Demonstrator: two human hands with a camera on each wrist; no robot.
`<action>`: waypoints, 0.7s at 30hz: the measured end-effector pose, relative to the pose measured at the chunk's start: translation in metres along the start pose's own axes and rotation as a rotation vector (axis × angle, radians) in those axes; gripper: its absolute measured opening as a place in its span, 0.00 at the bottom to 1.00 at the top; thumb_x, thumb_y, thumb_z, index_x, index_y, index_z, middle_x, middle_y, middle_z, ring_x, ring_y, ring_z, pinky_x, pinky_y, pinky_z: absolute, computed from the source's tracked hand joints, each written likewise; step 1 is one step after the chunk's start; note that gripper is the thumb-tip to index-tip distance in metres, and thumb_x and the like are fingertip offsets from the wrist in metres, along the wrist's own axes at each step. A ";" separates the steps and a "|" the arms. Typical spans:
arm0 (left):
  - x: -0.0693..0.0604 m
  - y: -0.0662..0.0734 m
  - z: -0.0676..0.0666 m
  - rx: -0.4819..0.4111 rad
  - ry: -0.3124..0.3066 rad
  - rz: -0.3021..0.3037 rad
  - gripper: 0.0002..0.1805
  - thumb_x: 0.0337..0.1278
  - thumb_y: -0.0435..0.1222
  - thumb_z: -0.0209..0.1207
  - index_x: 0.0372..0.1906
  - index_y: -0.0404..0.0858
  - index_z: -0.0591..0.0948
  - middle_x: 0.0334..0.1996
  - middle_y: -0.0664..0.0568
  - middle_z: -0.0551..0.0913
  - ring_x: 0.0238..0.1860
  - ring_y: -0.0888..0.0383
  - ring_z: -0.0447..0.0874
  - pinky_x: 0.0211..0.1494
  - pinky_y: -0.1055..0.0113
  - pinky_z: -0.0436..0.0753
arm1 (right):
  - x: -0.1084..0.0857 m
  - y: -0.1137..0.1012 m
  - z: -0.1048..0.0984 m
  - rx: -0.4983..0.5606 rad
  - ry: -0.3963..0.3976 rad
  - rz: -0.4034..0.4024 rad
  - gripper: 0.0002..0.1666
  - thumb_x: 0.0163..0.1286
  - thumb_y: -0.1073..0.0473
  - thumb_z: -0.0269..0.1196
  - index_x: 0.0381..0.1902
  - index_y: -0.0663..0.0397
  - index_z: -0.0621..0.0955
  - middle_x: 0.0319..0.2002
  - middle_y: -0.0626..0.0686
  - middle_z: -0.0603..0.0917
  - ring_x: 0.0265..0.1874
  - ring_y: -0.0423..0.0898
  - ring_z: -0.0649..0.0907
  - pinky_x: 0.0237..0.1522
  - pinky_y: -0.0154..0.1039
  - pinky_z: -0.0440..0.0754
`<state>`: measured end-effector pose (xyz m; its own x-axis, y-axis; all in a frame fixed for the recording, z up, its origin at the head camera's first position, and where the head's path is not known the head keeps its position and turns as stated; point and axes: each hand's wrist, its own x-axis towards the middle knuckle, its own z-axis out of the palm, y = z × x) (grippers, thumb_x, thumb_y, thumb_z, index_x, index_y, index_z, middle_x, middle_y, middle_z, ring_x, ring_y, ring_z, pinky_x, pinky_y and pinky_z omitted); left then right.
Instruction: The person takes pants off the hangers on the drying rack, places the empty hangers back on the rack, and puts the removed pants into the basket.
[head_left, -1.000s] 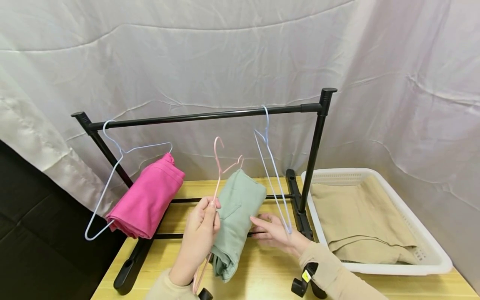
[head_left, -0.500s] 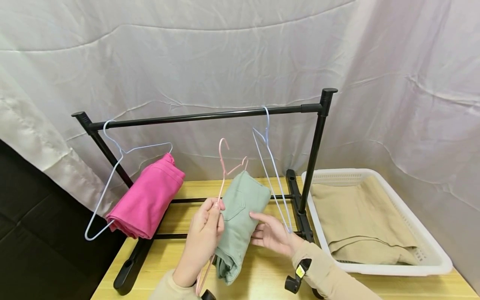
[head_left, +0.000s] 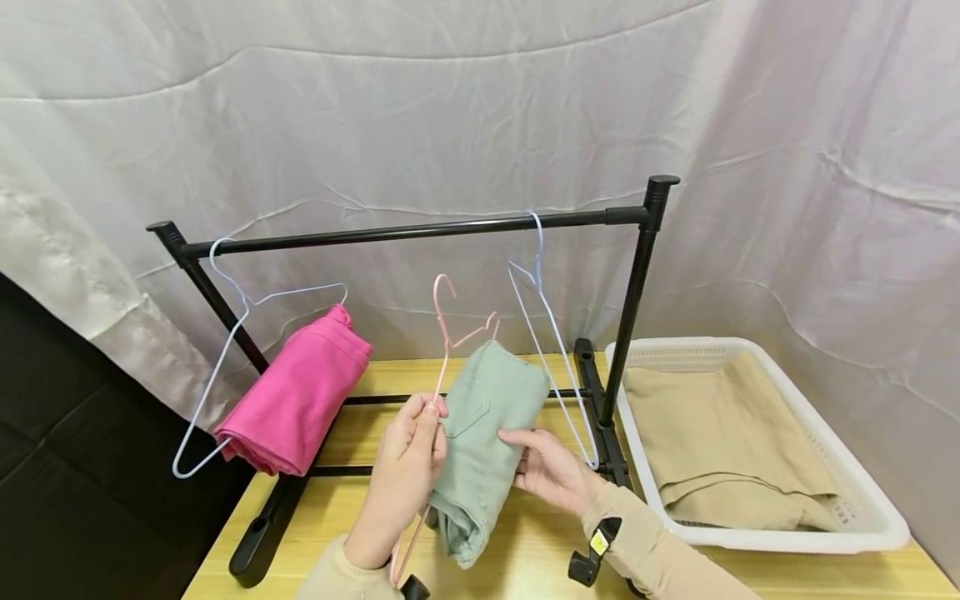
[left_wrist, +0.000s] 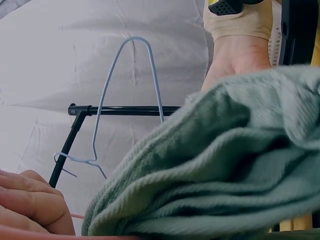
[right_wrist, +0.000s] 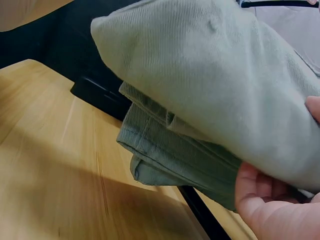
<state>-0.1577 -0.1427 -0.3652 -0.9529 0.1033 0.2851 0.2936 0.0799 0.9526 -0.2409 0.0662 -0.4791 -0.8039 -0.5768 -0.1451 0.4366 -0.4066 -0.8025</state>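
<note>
In the head view, my left hand [head_left: 408,458] grips the side of a pink clothes hanger [head_left: 442,358], hook up. Folded pale-green trousers [head_left: 480,425], a pocket showing, hang over this hanger. My right hand [head_left: 551,467] pinches their right edge, thumb in front and fingers behind. The right wrist view shows these fingers [right_wrist: 250,187] curled under the cloth. Layered folds of the trousers [left_wrist: 200,175] fill much of the left wrist view. The hanger's lower bar is mostly hidden by the cloth.
A black rack [head_left: 420,229] stands on the wooden table [head_left: 525,542]. On its rail hang a blue hanger [head_left: 243,304] with folded pink trousers [head_left: 300,392] and a bare blue hanger [head_left: 551,325]. At right, a white basket [head_left: 873,500] holds folded tan cloth [head_left: 727,442].
The pink hanger and green trousers have shifted slightly right. My right hand has come further onto the trousers' edge, its thumb now over the front of the cloth.
</note>
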 end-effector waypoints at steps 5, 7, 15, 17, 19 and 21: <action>-0.001 0.000 -0.001 0.005 0.005 -0.006 0.17 0.90 0.37 0.40 0.49 0.24 0.69 0.15 0.58 0.59 0.13 0.67 0.55 0.17 0.76 0.57 | 0.001 0.000 0.001 -0.004 0.010 0.004 0.26 0.82 0.59 0.57 0.71 0.58 0.63 0.61 0.50 0.79 0.60 0.46 0.82 0.64 0.44 0.82; -0.001 0.001 -0.002 0.012 0.010 -0.006 0.17 0.90 0.37 0.40 0.49 0.24 0.70 0.15 0.57 0.59 0.13 0.67 0.55 0.17 0.76 0.57 | 0.001 0.001 0.001 -0.021 0.010 0.003 0.27 0.83 0.58 0.58 0.72 0.58 0.64 0.61 0.50 0.80 0.60 0.46 0.83 0.65 0.44 0.82; -0.001 -0.001 -0.008 0.027 0.028 0.003 0.17 0.90 0.36 0.39 0.49 0.24 0.70 0.15 0.57 0.60 0.13 0.67 0.55 0.17 0.76 0.57 | 0.004 0.002 0.010 -0.128 0.100 -0.018 0.34 0.80 0.55 0.64 0.75 0.63 0.64 0.61 0.55 0.84 0.57 0.47 0.87 0.63 0.45 0.86; -0.001 -0.002 -0.010 0.037 0.037 0.005 0.16 0.90 0.35 0.39 0.49 0.24 0.70 0.15 0.58 0.60 0.13 0.67 0.56 0.17 0.76 0.57 | 0.004 0.002 0.013 -0.173 0.132 -0.025 0.37 0.80 0.53 0.65 0.76 0.63 0.63 0.62 0.57 0.84 0.57 0.48 0.88 0.62 0.46 0.86; -0.001 -0.002 -0.011 0.047 0.045 0.007 0.16 0.90 0.35 0.40 0.48 0.24 0.70 0.15 0.58 0.60 0.13 0.67 0.56 0.17 0.76 0.57 | 0.004 0.003 0.017 -0.217 0.163 -0.032 0.40 0.79 0.51 0.66 0.76 0.63 0.63 0.63 0.60 0.83 0.56 0.48 0.88 0.62 0.47 0.87; -0.002 -0.003 -0.013 0.050 0.052 0.008 0.16 0.90 0.35 0.40 0.48 0.24 0.70 0.15 0.58 0.60 0.13 0.67 0.56 0.17 0.76 0.57 | 0.004 0.003 0.020 -0.252 0.187 -0.034 0.41 0.78 0.50 0.67 0.77 0.62 0.63 0.65 0.61 0.82 0.56 0.49 0.87 0.62 0.48 0.87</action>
<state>-0.1577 -0.1562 -0.3672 -0.9529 0.0521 0.2988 0.3031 0.1288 0.9442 -0.2349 0.0486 -0.4705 -0.8872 -0.4156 -0.2007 0.3127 -0.2216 -0.9236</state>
